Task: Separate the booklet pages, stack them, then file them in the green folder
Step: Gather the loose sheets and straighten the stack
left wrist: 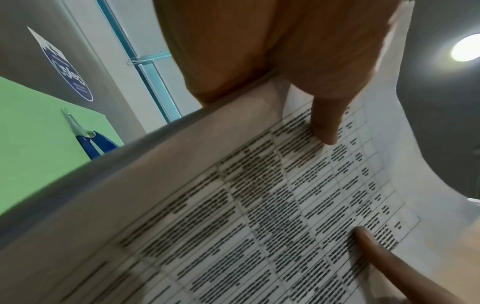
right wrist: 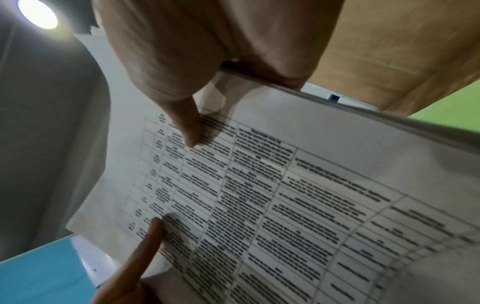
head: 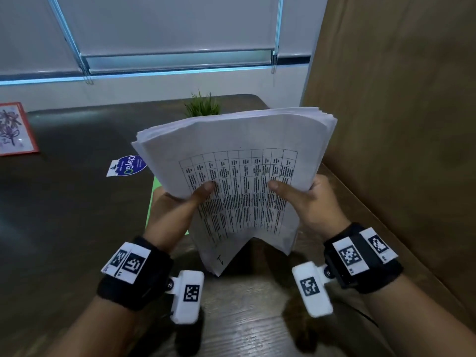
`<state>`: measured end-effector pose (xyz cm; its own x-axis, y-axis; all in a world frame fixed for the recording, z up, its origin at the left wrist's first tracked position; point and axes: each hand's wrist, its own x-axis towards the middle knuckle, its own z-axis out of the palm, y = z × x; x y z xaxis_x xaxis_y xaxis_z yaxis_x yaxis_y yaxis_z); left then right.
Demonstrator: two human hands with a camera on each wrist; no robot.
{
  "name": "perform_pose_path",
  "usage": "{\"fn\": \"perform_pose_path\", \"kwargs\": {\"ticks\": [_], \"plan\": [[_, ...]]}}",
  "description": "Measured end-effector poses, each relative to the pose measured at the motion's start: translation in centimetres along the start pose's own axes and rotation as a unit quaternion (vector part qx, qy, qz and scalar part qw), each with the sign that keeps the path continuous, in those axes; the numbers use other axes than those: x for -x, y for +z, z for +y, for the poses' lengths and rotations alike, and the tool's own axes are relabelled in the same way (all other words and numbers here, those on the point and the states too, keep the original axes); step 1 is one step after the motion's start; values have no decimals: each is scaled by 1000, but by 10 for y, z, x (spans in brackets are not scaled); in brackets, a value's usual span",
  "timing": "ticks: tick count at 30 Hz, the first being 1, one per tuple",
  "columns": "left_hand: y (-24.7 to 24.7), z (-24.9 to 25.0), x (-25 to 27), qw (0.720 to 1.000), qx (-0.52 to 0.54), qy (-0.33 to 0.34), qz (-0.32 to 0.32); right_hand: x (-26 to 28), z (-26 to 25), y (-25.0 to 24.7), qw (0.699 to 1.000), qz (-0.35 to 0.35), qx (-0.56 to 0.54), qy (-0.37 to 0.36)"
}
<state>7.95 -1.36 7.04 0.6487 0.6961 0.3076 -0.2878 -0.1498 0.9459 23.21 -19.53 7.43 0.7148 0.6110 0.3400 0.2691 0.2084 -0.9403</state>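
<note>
Head view: stack of pages [head: 239, 161] held in the air above the near right part of the dark surface [head: 77, 202], top sheet printed with a table, lower edge bent into a notch at 6 o'clock, far edge fanned toward 12 o'clock; left hand [head: 177, 207] grips the stack's left side, thumb [head: 204, 190] pressed on the top sheet, fingers hidden under the paper; right hand [head: 311, 202] grips the right side the same way, thumb on top, fingers out of sight beneath; both hands closed round the stack, thumbs well apart across the table print; green folder [head: 152, 202] lies flat on the surface directly under the stack and the left hand, only a strip of its left edge showing at 9 o'clock of the hand; left wrist view shows scissors [left wrist: 88, 136] with blue handles lying on the folder, blades closed; blue and white sticker [head: 127, 164] on the surface at 10 o'clock of the stack; small green plant [head: 202, 104] behind the stack at 12 o'clock; red-framed picture [head: 14, 128] at the far left edge; brown panel [head: 399, 99] along the right side.
</note>
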Motion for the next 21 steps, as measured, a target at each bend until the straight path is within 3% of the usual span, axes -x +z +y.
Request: {"fn": "perform_pose_path", "kwargs": {"ticks": [10,17,21], "plan": [[8,15,-17,999,8,30,-31,-11,-11,1,999,26,26,-33],[4,33,-28,996,35,68,-47,-21,-28,-7,999,9,-22,-40],[-6,28,-30,995,41,57,-69,-21,-20,-10,999,-3,-31,-13]]}}
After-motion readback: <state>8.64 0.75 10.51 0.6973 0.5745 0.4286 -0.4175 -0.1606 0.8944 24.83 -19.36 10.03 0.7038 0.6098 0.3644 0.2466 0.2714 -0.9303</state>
